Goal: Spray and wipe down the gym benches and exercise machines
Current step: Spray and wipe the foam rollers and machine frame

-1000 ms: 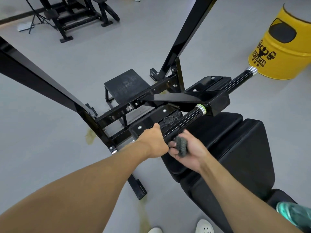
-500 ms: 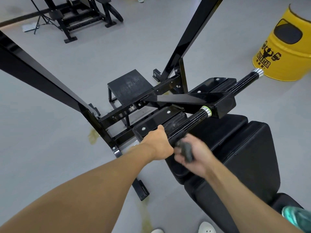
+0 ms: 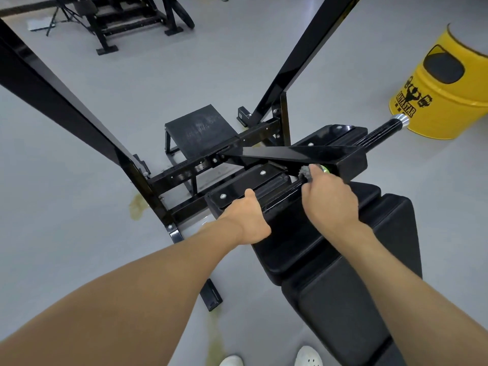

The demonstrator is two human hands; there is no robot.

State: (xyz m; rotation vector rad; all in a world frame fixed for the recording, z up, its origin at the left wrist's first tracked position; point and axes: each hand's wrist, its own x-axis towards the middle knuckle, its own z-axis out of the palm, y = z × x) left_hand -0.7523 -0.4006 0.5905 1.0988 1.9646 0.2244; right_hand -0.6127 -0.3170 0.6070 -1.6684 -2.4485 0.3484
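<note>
Frame centre: left hand (image 3: 248, 220) is gripping the handle (image 3: 284, 198), fingers curled round it; right hand (image 3: 327, 199) is clamping grey cloth (image 3: 305, 173) against it.

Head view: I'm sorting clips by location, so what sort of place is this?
Most likely a gym: a padded bench, a black machine frame with a grip handle, and a yellow drum bearing a weightlifter logo.

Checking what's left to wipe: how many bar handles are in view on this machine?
2. Near handle: gripped by the left hand, and by the right hand with a cloth. Far handle: pointing toward the yellow bin. Others may be hidden.
</note>
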